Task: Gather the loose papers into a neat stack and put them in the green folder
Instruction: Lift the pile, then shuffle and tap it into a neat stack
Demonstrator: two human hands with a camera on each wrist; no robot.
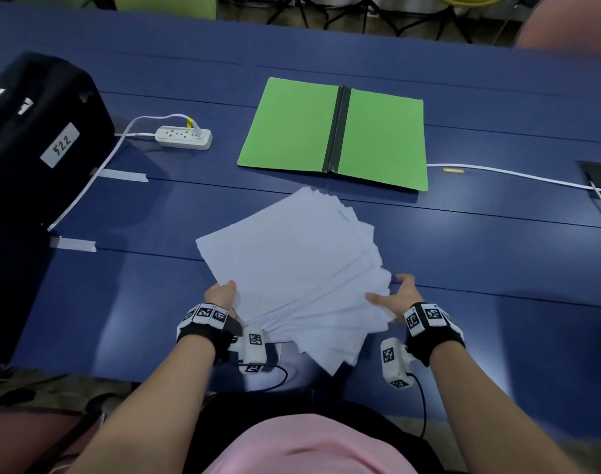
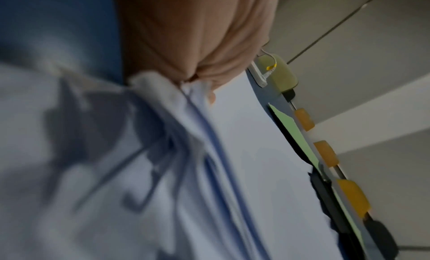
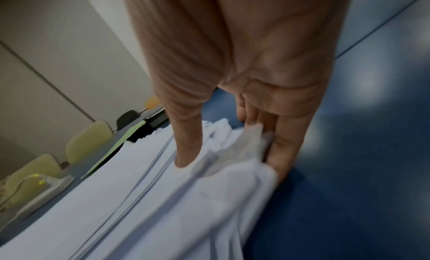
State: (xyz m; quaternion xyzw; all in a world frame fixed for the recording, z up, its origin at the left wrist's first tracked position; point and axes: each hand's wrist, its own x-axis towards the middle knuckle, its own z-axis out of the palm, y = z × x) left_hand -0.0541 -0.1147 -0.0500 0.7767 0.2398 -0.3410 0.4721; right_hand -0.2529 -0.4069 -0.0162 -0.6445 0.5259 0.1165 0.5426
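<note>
A fanned, uneven sheaf of white papers (image 1: pixel 292 268) is lifted over the near part of the blue table (image 1: pixel 121 302). My left hand (image 1: pixel 222 292) pinches its near left corner, thumb on top; the left wrist view shows the papers (image 2: pixel 244 153) bunched under that hand (image 2: pixel 197 43). At the sheaf's right edge my right hand (image 1: pixel 398 295) holds it. In the right wrist view its thumb lies on top of the papers (image 3: pixel 93 199) and its fingers (image 3: pixel 286 144) are beneath. The green folder (image 1: pixel 333 131) lies open and flat just beyond, black spine up the middle.
A black case (image 1: pixel 35 131) labelled 522 stands at the left. A white power strip (image 1: pixel 184 136) lies left of the folder, its cord taped down. Another white cable (image 1: pixel 514 174) runs right from the folder to a table socket (image 1: pixel 599 179). Chairs stand beyond the far edge.
</note>
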